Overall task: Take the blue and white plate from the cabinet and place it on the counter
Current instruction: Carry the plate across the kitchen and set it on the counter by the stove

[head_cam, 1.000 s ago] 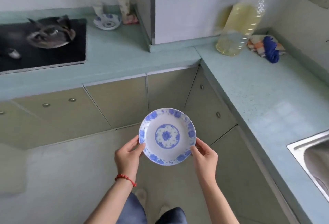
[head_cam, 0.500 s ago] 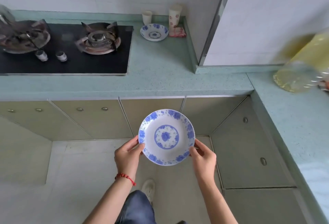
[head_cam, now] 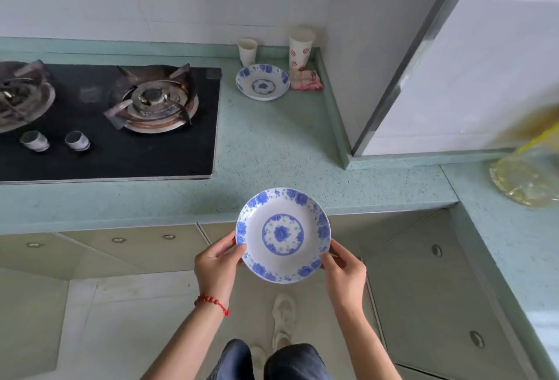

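Blue flowers ring the plate (head_cam: 282, 235), which is pinched at its rim between the left hand (head_cam: 217, 264) and the right hand (head_cam: 344, 274), both closed on it, face up and roughly level. Over the last second the view has swung left and the bench (head_cam: 272, 150) has drawn closer: the plate's far edge now overlaps the bench's front lip, where before it hung wholly over the cupboard doors and floor. That suggests the carry is nearly done. A clear stretch of bench lies just ahead, between the stove (head_cam: 109, 119) and the corner; a matching dish (head_cam: 262, 81) sits further back.
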A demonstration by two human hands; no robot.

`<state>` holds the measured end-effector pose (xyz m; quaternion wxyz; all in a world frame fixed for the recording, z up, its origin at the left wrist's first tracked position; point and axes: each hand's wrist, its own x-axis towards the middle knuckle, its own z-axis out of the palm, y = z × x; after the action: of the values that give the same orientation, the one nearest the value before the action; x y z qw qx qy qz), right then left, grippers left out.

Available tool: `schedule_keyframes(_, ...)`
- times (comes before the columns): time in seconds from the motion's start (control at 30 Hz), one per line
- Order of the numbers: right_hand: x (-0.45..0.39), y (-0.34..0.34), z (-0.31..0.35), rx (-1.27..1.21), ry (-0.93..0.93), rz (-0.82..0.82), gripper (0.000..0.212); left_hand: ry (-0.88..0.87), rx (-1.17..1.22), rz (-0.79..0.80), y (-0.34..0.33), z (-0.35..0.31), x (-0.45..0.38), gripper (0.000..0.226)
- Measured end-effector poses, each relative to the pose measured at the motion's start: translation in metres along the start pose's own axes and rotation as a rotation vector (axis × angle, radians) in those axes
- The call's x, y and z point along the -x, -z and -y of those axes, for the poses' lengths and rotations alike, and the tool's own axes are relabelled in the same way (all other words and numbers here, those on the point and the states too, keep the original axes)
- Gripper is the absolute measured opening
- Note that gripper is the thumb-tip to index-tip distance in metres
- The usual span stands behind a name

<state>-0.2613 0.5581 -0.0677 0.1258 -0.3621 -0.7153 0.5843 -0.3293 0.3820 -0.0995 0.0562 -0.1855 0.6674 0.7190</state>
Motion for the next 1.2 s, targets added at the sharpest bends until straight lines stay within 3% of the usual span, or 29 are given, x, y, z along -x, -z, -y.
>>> schedule_keyframes(0.53, -0.159, -0.058, 0.021, 0.151, 0.032, 0.194, 0.025, 0.047, -0.048, -0.163, -0.071, -0.016, -0.112, 0.030)
schedule_keyframes(1.2, -0.228, -0.118, 0.031, 0.123, -0.028, 0.150, 0.027, 0.117, -0.099, -0.122, -0.092, -0.034, -0.210, 0.033)
